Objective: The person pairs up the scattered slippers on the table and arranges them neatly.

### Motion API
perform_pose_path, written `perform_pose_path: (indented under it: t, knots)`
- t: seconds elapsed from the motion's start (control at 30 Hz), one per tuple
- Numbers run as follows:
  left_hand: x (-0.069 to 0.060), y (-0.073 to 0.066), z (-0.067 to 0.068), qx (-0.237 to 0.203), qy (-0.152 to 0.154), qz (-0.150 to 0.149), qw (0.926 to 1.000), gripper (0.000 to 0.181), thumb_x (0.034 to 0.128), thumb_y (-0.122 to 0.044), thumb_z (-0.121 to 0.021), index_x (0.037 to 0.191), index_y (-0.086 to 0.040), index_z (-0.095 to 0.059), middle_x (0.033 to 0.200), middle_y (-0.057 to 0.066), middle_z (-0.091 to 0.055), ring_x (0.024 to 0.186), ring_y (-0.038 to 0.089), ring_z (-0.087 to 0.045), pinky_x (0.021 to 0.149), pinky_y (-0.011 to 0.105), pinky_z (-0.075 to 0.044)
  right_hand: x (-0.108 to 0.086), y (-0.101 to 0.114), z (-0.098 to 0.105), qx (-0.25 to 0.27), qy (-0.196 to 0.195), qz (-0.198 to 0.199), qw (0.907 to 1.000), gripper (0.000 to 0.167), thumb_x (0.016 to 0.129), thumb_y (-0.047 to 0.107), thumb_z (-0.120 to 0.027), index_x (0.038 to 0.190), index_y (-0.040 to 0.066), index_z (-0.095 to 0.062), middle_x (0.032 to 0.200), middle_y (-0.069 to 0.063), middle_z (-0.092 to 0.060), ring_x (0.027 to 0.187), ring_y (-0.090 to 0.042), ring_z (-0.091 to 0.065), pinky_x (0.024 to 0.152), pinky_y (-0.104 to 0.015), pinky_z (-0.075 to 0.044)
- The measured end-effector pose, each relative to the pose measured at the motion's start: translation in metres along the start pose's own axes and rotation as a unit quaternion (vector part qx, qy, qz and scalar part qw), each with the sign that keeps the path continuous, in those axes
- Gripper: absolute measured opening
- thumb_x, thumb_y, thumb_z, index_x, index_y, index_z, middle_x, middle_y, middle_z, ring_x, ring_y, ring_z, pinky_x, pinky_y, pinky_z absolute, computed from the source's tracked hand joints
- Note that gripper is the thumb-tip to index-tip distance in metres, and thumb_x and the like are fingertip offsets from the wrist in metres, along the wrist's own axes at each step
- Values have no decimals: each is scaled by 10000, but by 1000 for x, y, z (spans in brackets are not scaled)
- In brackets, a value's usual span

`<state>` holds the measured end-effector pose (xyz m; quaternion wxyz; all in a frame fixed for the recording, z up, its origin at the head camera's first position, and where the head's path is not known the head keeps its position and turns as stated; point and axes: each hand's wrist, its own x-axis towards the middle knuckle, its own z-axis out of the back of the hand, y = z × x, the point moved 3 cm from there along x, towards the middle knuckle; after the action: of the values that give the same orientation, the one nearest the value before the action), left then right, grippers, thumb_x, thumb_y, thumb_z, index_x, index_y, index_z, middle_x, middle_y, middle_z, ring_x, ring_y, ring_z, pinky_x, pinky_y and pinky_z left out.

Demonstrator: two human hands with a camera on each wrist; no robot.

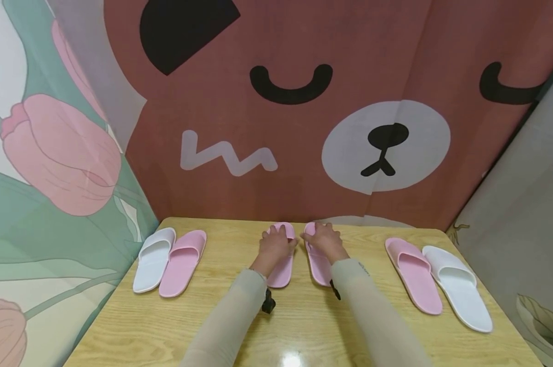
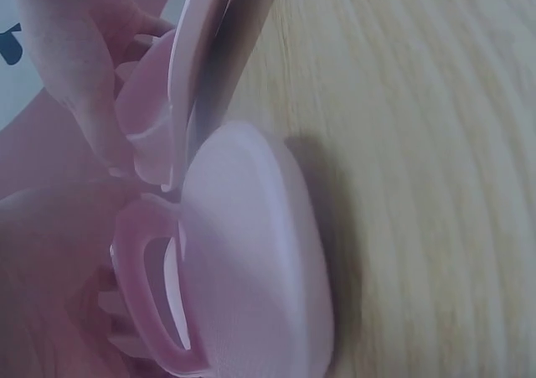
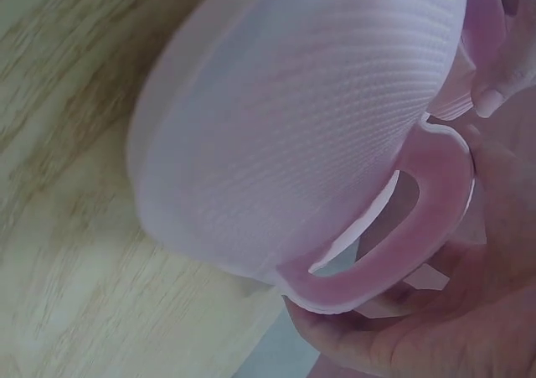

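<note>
Two pink slippers lie at the back middle of the table, toes toward the back. My left hand (image 1: 275,248) grips the left pink slipper (image 1: 281,275) across its strap, fingers over the toe end. Over the strap of the right pink slipper (image 1: 319,267), my right hand (image 1: 327,240) holds it in the same way. In the right wrist view, the thumb and fingers of the right hand (image 3: 502,261) lie on either side of the strap (image 3: 435,202). The left wrist view shows the left slipper's insole (image 2: 243,252) close up; its strap partly hides the left fingers.
On the wooden table (image 1: 120,331), a white slipper (image 1: 152,270) and a pink slipper (image 1: 182,270) stand side by side at left. Another pink slipper (image 1: 419,285) and white slipper (image 1: 462,295) lie at right. A bear-print curtain (image 1: 295,193) hangs behind the back edge.
</note>
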<state>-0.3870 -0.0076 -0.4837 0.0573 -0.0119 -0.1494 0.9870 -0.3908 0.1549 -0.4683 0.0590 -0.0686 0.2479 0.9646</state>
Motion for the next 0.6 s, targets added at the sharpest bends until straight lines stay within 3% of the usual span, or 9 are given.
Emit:
perform_pose_path:
  t: [0.33,0.6]
  knots:
    - [-5,0,2,-3,-107,-33,9999,781,943,-644,-560,1425,-31,-510,1355,239,-513,1191,445,-517,939,528,-492,2,1,-2,-327,317,89,9989,749,963,528,-592,1434,-45,-491,1489,-356,-343,1299,-604,-394,1048,-664,-388]
    - [-4,0,0,52,-107,-194,9997,801,938,-663,-547,1429,-32,-511,1366,234,-519,1198,429,-507,936,521,-490,-1,6,2,-419,479,464,9969,665,958,431,-619,1388,-67,-529,1432,-320,-460,1295,-542,-447,1089,-636,-354]
